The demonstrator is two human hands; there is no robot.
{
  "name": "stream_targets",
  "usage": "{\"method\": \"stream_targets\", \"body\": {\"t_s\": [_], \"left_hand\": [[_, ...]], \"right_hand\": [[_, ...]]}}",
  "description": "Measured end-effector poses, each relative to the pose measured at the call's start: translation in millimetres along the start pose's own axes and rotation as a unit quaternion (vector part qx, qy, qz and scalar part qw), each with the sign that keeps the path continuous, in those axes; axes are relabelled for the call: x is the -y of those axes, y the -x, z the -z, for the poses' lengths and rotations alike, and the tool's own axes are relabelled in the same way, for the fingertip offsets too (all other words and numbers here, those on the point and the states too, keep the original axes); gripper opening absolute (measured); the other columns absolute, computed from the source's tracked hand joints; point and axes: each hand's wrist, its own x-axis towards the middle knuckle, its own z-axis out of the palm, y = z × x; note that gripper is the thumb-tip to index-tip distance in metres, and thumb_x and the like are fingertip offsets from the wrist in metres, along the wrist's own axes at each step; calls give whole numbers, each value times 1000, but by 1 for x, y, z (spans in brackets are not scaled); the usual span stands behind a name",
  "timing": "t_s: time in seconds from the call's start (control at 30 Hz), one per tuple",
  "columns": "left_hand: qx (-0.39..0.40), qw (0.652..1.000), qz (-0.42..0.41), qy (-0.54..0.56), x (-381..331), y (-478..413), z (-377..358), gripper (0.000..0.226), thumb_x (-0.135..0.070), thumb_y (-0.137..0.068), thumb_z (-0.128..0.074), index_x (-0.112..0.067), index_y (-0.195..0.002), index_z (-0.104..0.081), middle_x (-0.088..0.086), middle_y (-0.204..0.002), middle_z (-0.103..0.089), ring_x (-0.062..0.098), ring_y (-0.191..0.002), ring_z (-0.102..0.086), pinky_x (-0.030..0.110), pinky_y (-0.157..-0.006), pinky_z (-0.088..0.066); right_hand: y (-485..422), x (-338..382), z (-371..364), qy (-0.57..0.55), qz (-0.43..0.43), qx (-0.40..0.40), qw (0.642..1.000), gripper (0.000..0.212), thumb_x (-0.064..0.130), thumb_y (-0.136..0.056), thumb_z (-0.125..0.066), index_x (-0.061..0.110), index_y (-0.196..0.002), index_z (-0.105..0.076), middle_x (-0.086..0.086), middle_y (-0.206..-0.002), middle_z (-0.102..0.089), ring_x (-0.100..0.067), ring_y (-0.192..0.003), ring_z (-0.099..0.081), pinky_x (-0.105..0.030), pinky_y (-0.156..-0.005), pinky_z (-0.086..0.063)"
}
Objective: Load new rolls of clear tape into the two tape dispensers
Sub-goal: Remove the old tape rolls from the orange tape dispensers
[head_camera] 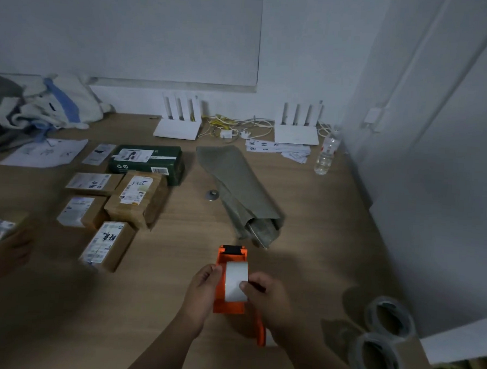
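An orange tape dispenser (229,306) with a black front end is held above the wooden table (313,233) in the lower middle. A white roll core (236,280) sits in its frame. My left hand (203,292) grips the dispenser's left side. My right hand (267,301) holds its right side, thumb pressed on the white core. The dispenser's orange handle pokes out below my right hand. Two rolls of clear tape (389,317) (375,359) lie flat on the table at the lower right, apart from both hands.
Several taped cardboard parcels (135,200) and a green box (147,162) fill the left half. A grey folded bag (242,190) lies centre. Two white routers (179,124), cables and a water bottle (325,154) line the back. Another person's hand (4,249) shows at the left edge.
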Motion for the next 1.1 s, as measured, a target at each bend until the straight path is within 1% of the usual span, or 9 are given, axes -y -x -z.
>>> {"method": "stream_targets", "body": {"t_s": [0.23, 0.33, 0.4, 0.47, 0.57, 0.7, 0.8, 0.9, 1.1], "left_hand": [[-9, 1000, -27, 6, -3, -6, -5, 34, -21, -99, -48, 9, -97, -61, 15, -79, -63, 25, -73, -57, 33, -68, -45], [-9, 999, -32, 10, -1, -7, -5, 35, -23, -98, -48, 9, -94, -61, 16, -78, -62, 25, -74, -56, 37, -73, -42], [-8, 999, -30, 15, 3, -6, -7, 37, -29, -95, -52, 5, -91, -64, 16, -78, -64, 25, -73, -57, 37, -73, -42], [-6, 999, -34, 21, 6, -7, -8, 43, -37, -86, -54, 4, -89, -63, 14, -77, -62, 24, -72, -55, 37, -73, -40], [-3, 999, -40, 25, 8, -6, -8, 45, -38, -84, -54, 7, -87, -60, 13, -73, -59, 23, -71, -52, 37, -71, -38], [-5, 999, -53, 8, 10, -9, -11, 35, -25, -97, -50, 7, -84, -59, 15, -73, -57, 23, -70, -51, 38, -70, -39], [-3, 998, -59, -2, 3, -10, -15, 30, -18, -99, -46, -7, -74, -59, 6, -64, -51, 14, -60, -47, 28, -57, -38], [-4, 997, -72, -3, 4, -9, -16, 29, -15, -99, -45, -2, -78, -60, 3, -64, -51, 9, -57, -46, 24, -53, -37], [-10, 997, -74, -13, 2, -8, -20, 29, -17, -99, -45, 1, -82, -60, 6, -67, -53, 6, -56, -48, 16, -50, -40]], "right_hand": [[-20, 1, 75, 3, 7, -54, 998, 10, 13, -89, -66, 6, -83, -69, 0, -75, -65, -11, -69, -59, -19, -63, -48], [-38, -3, 111, 131, 27, -85, 987, 11, 15, -88, -67, 18, -78, -66, 7, -73, -63, -11, -71, -60, -15, -62, -45], [-54, -13, 135, 302, 37, -98, 947, 11, 23, -88, -67, 19, -78, -66, -2, -78, -67, -21, -79, -64, -24, -67, -47], [-67, -22, 155, 460, 33, -63, 885, 21, 30, -91, -59, 12, -97, -69, -15, -99, -72, -33, -95, -67, -33, -79, -50], [-77, -35, 173, 568, 19, -4, 823, 38, 29, -94, -49, 16, -129, -56, -16, -128, -64, -35, -116, -60, -35, -93, -48], [-90, -57, 185, 628, -1, 9, 778, 37, 28, -98, -40, 18, -132, -51, -12, -135, -59, -30, -122, -57, -36, -100, -46], [-98, -70, 191, 652, -9, 0, 758, 34, 26, -98, -40, 18, -129, -52, -10, -129, -63, -29, -118, -60, -38, -96, -49], [-99, -84, 191, 668, -12, 7, 744, 34, 25, -99, -39, 18, -130, -52, -9, -126, -63, -30, -116, -60, -38, -92, -51], [-105, -92, 188, 661, -4, -26, 750, 32, 26, -98, -45, 13, -123, -60, -12, -120, -65, -32, -112, -60, -39, -89, -53]]}}
